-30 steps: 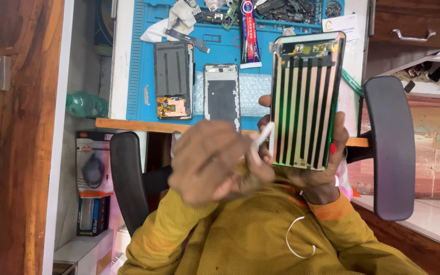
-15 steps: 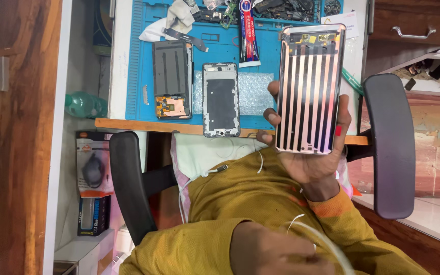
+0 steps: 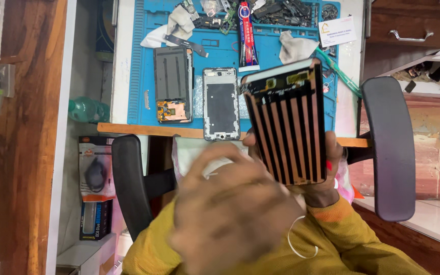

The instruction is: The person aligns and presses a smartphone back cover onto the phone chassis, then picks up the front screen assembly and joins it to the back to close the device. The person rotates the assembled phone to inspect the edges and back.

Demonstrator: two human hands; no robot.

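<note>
My right hand (image 3: 323, 189) holds up a phone display panel (image 3: 289, 127), its back facing me, with copper and black stripes and a white top edge. The panel tilts slightly left above the desk edge. My left hand (image 3: 235, 209) is blurred in front of my chest, just below and left of the panel, with its fingers curled. Whether it holds anything is unclear. Both sleeves are mustard yellow. On the blue work mat (image 3: 143, 61) lie a silver phone frame (image 3: 220, 104) and a dark phone back panel (image 3: 172, 84).
A red and blue glue tube (image 3: 246, 35), white cloths (image 3: 294, 48) and several small parts lie at the mat's far end. Black chair armrests (image 3: 387, 147) (image 3: 128, 183) flank me. A green bottle (image 3: 85, 109) is left of the desk, and wooden drawers (image 3: 408, 25) are at the right.
My left hand dropped to my lap, then rose again in front of my chest. The panel in my right hand has tilted left and come lower.
</note>
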